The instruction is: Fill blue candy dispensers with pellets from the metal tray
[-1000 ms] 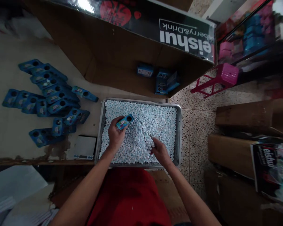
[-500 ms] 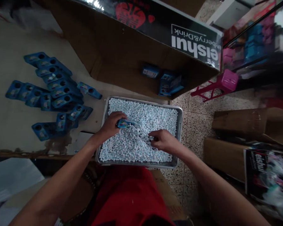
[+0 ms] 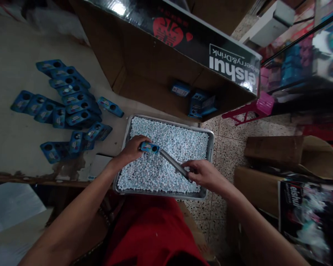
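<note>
A metal tray (image 3: pixel 211 147) filled with small pale blue-white candies (image 3: pixel 177 136) rests on my lap edge beside the table. My left hand (image 3: pixel 131 149) is closed on a small blue box (image 3: pixel 150 147), held low over the candies. My right hand (image 3: pixel 204 173) is closed on the near end of a thin grey strip (image 3: pixel 173 164) that slants up to the box's mouth.
Several flat blue boxes (image 3: pixel 69 107) lie spread on the beige table (image 3: pixel 13 140) at the left. A small scale (image 3: pixel 98 164) sits by the tray. A large open carton (image 3: pixel 155 70) behind holds a few blue boxes (image 3: pixel 199 105). Cartons (image 3: pixel 288 151) and a pink stool (image 3: pixel 259 105) stand at the right.
My left hand lowered the blue box onto the candies. My right hand drew back to the right out of the candies, and a grey strip now shows between it and the box.
</note>
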{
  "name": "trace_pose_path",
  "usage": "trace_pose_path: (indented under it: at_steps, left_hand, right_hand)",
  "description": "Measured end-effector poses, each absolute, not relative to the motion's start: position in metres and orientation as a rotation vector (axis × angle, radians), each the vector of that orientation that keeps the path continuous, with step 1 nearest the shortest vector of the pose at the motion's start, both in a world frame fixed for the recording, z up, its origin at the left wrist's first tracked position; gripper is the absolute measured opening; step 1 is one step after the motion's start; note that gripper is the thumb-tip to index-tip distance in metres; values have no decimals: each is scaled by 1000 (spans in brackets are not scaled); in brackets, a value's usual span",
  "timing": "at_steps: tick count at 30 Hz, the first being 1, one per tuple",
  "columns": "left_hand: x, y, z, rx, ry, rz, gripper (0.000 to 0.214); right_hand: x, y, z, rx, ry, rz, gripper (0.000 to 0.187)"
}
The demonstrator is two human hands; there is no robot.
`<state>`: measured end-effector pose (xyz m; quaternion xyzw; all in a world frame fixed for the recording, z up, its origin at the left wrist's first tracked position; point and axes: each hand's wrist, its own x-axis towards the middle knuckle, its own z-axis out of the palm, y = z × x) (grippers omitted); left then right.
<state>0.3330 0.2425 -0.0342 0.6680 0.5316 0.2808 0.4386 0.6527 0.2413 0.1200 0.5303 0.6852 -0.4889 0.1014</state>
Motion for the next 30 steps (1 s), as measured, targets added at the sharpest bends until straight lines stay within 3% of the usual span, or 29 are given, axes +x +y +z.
trace_pose_path:
  at_steps: [5, 10, 15, 20, 25, 30]
  left_hand:
    - [350, 221, -52, 1363, 1538, 1064, 40]
    - [420, 201, -96, 1147, 1665, 1389, 50]
    - [481, 198, -101, 1031, 1695, 1444, 50]
    - [464, 201, -73, 998, 1636, 1371, 44]
    - [392, 209, -44, 1210, 1680, 1218, 35]
    - [357, 219, -30, 1510, 1553, 1001, 39]
  right_hand:
    - [707, 181, 31, 2025, 1893, -729, 35]
    - [674, 151, -48, 2065, 1877, -592, 36]
    - [619, 164, -73, 2248, 1919, -834, 31]
    - [622, 172, -77, 2394, 2021, -1440, 48]
    - [649, 165, -33, 2240, 2017, -1789, 47]
    - [656, 184, 30, 1863, 2063, -1780, 50]
